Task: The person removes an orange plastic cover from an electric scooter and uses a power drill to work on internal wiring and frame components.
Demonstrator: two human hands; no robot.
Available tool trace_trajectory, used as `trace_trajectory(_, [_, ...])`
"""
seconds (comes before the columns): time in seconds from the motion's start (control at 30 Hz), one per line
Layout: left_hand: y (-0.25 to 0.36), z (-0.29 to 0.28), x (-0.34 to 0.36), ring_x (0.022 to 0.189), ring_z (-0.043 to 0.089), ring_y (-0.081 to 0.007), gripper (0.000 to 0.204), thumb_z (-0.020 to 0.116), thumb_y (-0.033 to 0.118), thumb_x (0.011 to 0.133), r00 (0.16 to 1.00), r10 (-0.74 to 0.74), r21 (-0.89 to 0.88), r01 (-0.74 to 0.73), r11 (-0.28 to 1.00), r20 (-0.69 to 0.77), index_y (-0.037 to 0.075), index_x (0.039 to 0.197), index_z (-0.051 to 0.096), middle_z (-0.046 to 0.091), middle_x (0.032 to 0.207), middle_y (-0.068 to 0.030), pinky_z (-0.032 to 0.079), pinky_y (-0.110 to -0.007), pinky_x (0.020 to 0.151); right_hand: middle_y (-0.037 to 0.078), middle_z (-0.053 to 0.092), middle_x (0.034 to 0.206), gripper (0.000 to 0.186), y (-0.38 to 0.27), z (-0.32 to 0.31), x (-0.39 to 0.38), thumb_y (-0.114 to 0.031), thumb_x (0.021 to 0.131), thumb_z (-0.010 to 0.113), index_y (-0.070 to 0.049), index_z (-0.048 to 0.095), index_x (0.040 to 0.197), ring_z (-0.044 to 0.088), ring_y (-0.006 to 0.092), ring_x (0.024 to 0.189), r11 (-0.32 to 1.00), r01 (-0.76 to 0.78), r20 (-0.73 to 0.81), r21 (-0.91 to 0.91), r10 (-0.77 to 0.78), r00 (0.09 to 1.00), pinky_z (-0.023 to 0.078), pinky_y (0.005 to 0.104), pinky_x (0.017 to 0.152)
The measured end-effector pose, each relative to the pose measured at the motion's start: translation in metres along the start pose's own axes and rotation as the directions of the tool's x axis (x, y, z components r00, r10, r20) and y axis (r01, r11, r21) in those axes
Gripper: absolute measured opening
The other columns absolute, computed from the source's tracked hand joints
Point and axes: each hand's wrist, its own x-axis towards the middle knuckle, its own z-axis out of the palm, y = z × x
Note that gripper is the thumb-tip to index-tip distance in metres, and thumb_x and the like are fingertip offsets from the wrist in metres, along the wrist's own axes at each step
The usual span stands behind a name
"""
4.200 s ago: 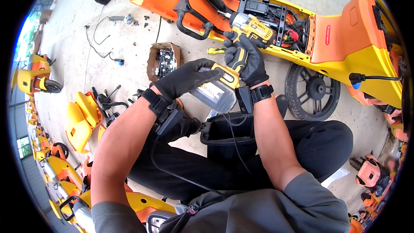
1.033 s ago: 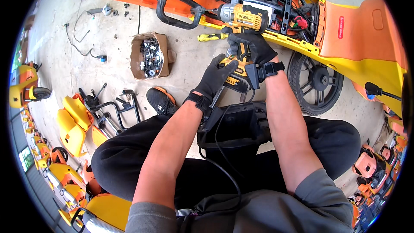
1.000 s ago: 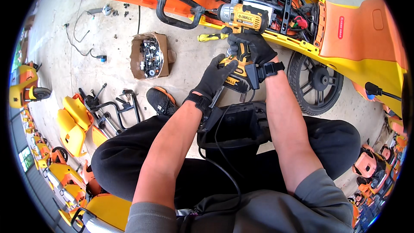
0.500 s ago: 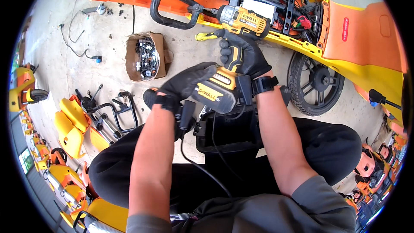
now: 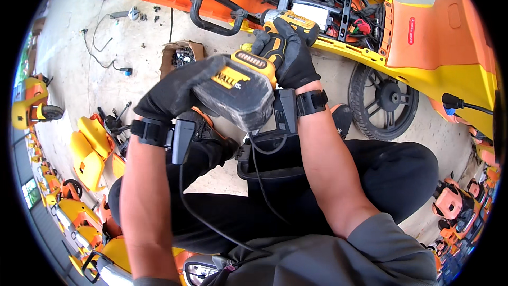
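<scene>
My gloved right hand [image 5: 296, 56] is wrapped round the grip of a yellow and black cordless impact wrench [image 5: 300, 20]. The wrench's nose points left, close to a black tubular bar [image 5: 218, 25] on the orange and yellow vehicle; I cannot tell whether it touches. At the foot of the grip, the big dark battery pack [image 5: 238, 95] tilts up toward me. My gloved left hand [image 5: 172, 87] holds that pack by its left side, with the fingertips partly hidden. Both wrists wear black straps with small boxes and cables.
Beyond the wrench is the vehicle's open bay [image 5: 317, 8] with wiring; its black wheel [image 5: 389, 95] stands at right. A cardboard box [image 5: 168, 58] of small parts sits left. Yellow seats [image 5: 89, 153] lie on the floor. A black bin [image 5: 272, 167] stands between my legs.
The battery end of the wrench has come up and toward me, looking larger. My left hand has moved left and nearer with it, now covering part of the cardboard box. My right hand keeps its grip.
</scene>
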Motion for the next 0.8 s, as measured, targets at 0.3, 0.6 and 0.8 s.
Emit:
trace_trajectory(0.3, [0.016,-0.04,0.009,0.119,0.056,-0.0281,0.06,0.062,0.002,0.086,0.986,0.018,0.313,0.035,0.949,-0.164,0.004,0.141,0.039,0.05,0.136,-0.0158,0.05,-0.039,0.094,0.01,0.054,0.083,0.034,0.019,0.018,0.009,-0.038,0.093,0.055,-0.006,0.046,0.102,0.059,0.0262,0.078,0.985,0.11,-0.016,0.136,-0.109,0.994,0.053,0.0412,0.076])
trace_trajectory(0.6, [0.034,-0.054,0.033,0.117,0.056,-0.0358,0.066,0.063,-0.009,0.074,0.989,-0.068,0.286,0.103,0.953,-0.129,0.004,0.136,0.043,0.051,0.132,-0.021,0.049,-0.036,0.099,0.01,0.057,0.079,0.021,0.013,0.029,0.006,-0.024,0.093,0.055,-0.004,0.052,0.096,0.058,0.0247,0.073,0.963,0.132,0.014,0.237,-0.139,0.99,0.052,0.0373,0.072])
trace_trajectory(0.8, [0.008,-0.036,0.007,0.12,0.055,-0.0306,0.054,0.061,0.005,0.087,0.973,-0.174,-0.254,0.208,0.945,0.15,0.005,0.139,0.046,0.052,0.136,-0.0162,0.049,-0.034,0.097,0.009,0.056,0.076,0.016,0.006,0.015,-0.001,-0.017,0.092,0.055,-0.003,0.053,0.097,0.057,0.0248,0.071,0.996,0.056,-0.002,0.063,-0.056,0.998,0.051,0.0358,0.069])
